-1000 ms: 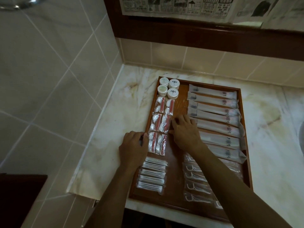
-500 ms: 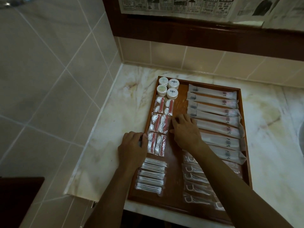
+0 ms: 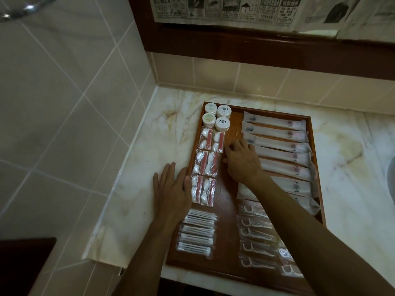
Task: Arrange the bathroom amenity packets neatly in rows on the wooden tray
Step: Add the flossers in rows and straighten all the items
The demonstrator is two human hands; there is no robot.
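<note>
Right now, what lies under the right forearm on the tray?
Under the right forearm lie floss pick packets and the near ends of the long toothbrush sleeves on the wooden tray. The forearm hides how the packets beneath it are aligned.

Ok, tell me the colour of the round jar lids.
White, seen in the head view: round jar lids.

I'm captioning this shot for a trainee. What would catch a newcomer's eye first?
The wooden tray on the marble counter, packed with rows of packets. The left hand lies flat at its left edge; the right hand reaches into the middle beside the red-and-white packets.
</note>
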